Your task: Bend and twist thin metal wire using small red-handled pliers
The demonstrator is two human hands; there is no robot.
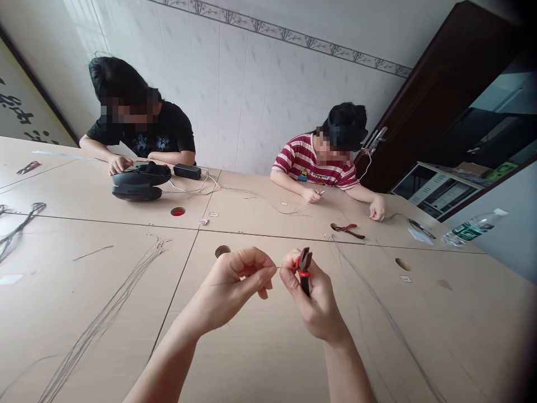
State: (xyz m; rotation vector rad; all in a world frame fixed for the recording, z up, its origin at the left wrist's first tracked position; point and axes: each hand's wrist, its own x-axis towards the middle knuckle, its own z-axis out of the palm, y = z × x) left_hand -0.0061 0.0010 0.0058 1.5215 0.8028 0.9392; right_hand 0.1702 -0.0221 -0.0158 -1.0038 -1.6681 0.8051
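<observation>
Left fingers (pixel 260 280) and right fingers (pixel 293 283) pinch a thin wire (pixel 278 267) bridging their tips, the latter holding pliers (pixel 305 273)

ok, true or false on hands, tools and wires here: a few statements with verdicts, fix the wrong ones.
1. The left hand pinches a thin wire. True.
2. The left hand also grips the red-and-black pliers. False: the right hand holds them.
3. A second pair of pliers lies on the table. True.
4. The clear bottle is at the left side of the view. False: it is on the right.
5. A loose bundle of wires lies on the table, left of the left hand. True.
</observation>
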